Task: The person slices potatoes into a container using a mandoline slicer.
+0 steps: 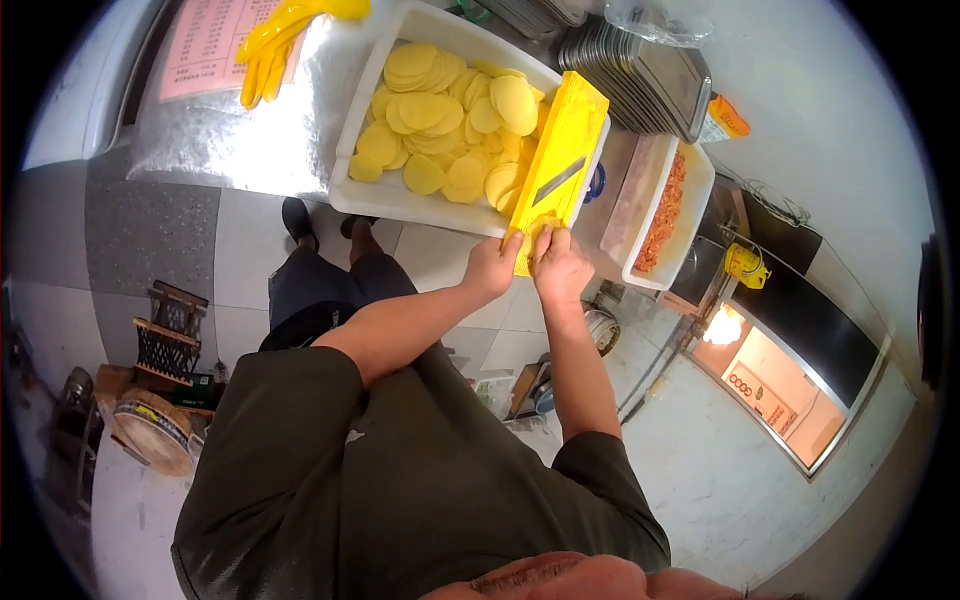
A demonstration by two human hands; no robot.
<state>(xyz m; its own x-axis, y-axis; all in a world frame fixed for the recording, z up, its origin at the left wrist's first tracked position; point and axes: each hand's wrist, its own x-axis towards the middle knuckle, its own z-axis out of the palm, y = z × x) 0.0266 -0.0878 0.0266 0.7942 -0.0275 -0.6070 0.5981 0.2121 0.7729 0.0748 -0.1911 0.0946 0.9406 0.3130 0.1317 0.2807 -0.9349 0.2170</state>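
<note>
A yellow mandoline slicer (566,130) with a slanted metal blade leans at an angle across the right end of a white tub (345,200). The fingers of my left hand (490,267) are closed on the slicer's lower left edge. My right hand (560,266) is closed over a pale yellow piece of potato (545,221), pressed against the slicer's face below the blade. Most of that piece is hidden by my fingers. Inside the tub lie many thin round potato slices (424,114), overlapping in loose piles.
Right of the tub stands a white container (645,272) of orange-red shredded food. Stacked metal trays (640,75) stand behind. Yellow rubber gloves (266,70) and a pink printed sheet (205,60) lie left, over clear plastic. A wooden round stool (152,432) is at lower left.
</note>
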